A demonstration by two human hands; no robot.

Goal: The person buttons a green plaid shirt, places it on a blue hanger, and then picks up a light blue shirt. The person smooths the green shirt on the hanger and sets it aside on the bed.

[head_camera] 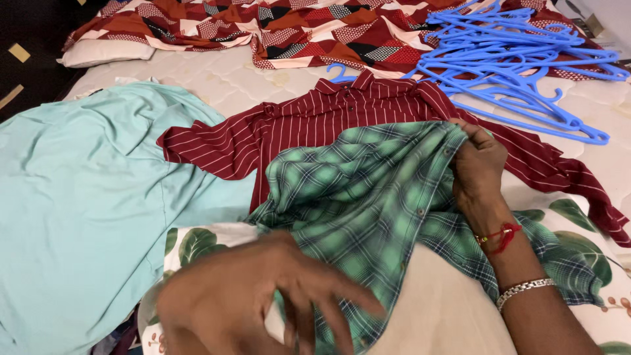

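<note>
Nearest to me, my left hand (263, 296) hovers with fingers spread loose, gripping nothing, just above the one green plaid shirt (368, 197). To the left lies one pale blue garment (85, 197). My right hand (476, 164) pinches the plaid collar edge to lift it open. Behind lies one red striped shirt (309, 125), then a tangled heap of blue hangers (513, 59); I cannot count them.

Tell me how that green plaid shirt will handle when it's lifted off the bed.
The green plaid shirt is probably floppy: it bunches in soft folds where the right hand pinches its edge. It likely weighs little, since one pinch raises that edge. It may drag over the red striped shirt beneath it.
</note>
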